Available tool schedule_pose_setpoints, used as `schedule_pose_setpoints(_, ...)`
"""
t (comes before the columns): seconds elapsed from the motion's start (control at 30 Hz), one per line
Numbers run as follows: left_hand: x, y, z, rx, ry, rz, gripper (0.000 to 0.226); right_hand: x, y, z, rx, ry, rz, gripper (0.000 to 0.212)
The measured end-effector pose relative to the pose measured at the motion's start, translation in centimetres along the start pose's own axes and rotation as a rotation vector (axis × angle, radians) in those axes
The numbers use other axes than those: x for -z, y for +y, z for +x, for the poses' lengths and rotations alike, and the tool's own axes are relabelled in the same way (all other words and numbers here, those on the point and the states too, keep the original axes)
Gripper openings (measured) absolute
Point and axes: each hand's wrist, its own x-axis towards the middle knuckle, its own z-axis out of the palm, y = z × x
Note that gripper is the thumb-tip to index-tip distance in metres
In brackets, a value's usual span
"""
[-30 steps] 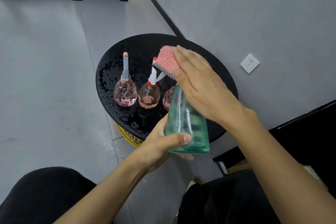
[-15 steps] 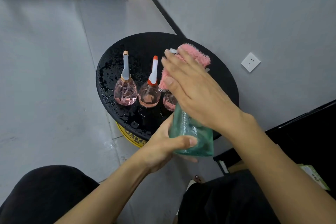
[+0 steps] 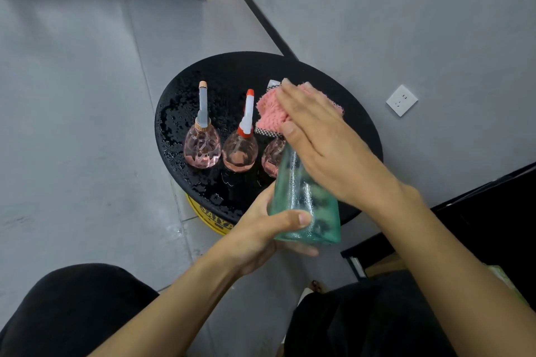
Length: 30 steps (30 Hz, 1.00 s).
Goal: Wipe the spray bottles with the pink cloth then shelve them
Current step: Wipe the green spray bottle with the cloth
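**Q:** Which step is in hand?

**A:** Wiping. My left grip (image 3: 261,229) is closed round the lower body of the green spray bottle (image 3: 307,197), which is held tilted over the near edge of the worktop (image 3: 232,72). My right grip (image 3: 319,136), fingers flat, presses the pink cloth (image 3: 269,113) over the bottle's top.

**Q:** What does the next move call for?

**A:** In my judgement, draw the cloth down the body, then shelve the bottle. Three pink bottles (image 3: 240,151) stand on the worktop.
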Motion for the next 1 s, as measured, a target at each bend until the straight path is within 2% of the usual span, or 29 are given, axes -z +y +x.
schedule_pose_setpoints(0.27,0.2,-0.1,-0.1,-0.014,0.017,-0.021,0.062,-0.2,-1.8,-2.7,0.067,0.079,-0.027,0.053)
schedule_pose_setpoints(0.4,0.0,-0.1,-0.1,-0.020,-0.019,0.042,0.066,0.1,-1.3,-2.1,-0.014,0.078,-0.051,0.055)
schedule_pose_setpoints(0.57,-0.1,-0.2,0.0,-0.016,-0.012,0.061,0.069,0.0,-0.5,-0.8,-0.113,0.082,0.035,0.051)
schedule_pose_setpoints(0.73,0.3,-0.1,0.1,-0.029,0.026,0.041,0.071,-1.0,-1.3,-1.8,0.008,0.134,-0.013,0.045)
schedule_pose_setpoints(0.87,0.5,-0.1,0.2,-0.040,0.035,0.042,0.069,-0.5,-2.0,-3.0,0.053,0.182,-0.008,0.049)
schedule_pose_setpoints(1.0,0.8,0.1,0.5,-0.080,0.082,-0.010,0.054,-1.0,-3.3,-4.8,0.100,0.142,-0.047,0.057)
